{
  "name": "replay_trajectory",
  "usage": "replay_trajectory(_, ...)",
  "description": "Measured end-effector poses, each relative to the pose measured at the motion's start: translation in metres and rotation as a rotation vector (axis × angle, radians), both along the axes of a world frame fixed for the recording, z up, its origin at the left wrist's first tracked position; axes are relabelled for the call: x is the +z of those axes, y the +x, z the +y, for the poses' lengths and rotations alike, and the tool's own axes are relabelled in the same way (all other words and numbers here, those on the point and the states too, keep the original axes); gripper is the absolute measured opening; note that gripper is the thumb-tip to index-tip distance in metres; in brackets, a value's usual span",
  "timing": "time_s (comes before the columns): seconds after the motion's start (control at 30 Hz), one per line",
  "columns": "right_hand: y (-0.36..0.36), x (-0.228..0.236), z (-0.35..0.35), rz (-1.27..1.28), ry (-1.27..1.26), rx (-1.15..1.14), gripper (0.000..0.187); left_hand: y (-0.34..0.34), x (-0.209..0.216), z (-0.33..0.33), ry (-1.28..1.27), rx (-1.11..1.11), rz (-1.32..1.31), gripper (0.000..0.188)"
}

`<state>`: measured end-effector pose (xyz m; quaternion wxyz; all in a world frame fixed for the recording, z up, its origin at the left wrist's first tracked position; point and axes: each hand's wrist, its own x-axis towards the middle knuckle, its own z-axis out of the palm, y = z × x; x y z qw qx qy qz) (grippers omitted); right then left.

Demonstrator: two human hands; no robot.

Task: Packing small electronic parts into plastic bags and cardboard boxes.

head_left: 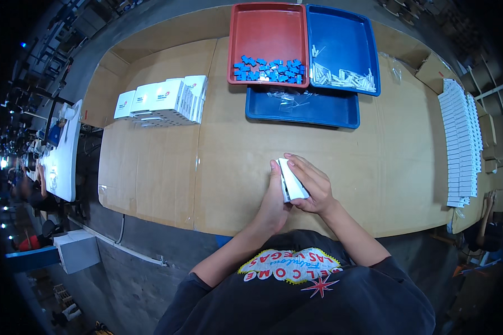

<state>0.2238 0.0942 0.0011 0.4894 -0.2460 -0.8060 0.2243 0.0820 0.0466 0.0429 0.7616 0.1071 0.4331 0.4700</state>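
Between my two hands, above the cardboard-covered table (251, 162), is a small white box (294, 181), tilted. Its side shows a dark gap, so it may be partly open. My left hand (274, 198) grips the box from the left, thumb pointing up along its edge. From the right, my right hand (316, 187) wraps round it with the fingers over its top edge. Beyond my hands lie a red tray (268, 33) with small blue parts (271, 70) and a blue tray (341, 33) with thin white pieces (343, 77).
A lower blue tray (302, 114) with clear plastic sits partly under the other two. White boxes (165, 100) are stacked at the left, and a long stack of white boxes (460, 145) lines the right edge. Cardboard walls (170, 28) border the far side. People are at the far left and right.
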Motion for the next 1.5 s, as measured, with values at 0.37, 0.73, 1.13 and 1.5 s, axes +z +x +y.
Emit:
replay_trajectory(0.37, -0.016, 0.013, -0.007, 0.298, -0.647, 0.016, 0.079, -0.004, -0.037, 0.008, 0.655, 0.032, 0.561, 0.066)
replay_trajectory(0.73, -0.011, 0.018, -0.013, -0.107, -0.432, 0.042, 0.057, -0.024, -0.048, 0.011, 0.184, 0.155, 0.178, 0.062)
replay_trajectory(1.13, -0.026, 0.014, -0.017, -0.17, -0.208, -0.13, 0.048, -0.01, -0.038, 0.021, 0.163, 0.267, 0.334, 0.064)
replay_trajectory(1.5, -0.041, 0.011, -0.023, -0.024, -0.125, -0.151, 0.044, -0.004, -0.016, 0.017, 0.2, 0.356, 0.372, 0.056)
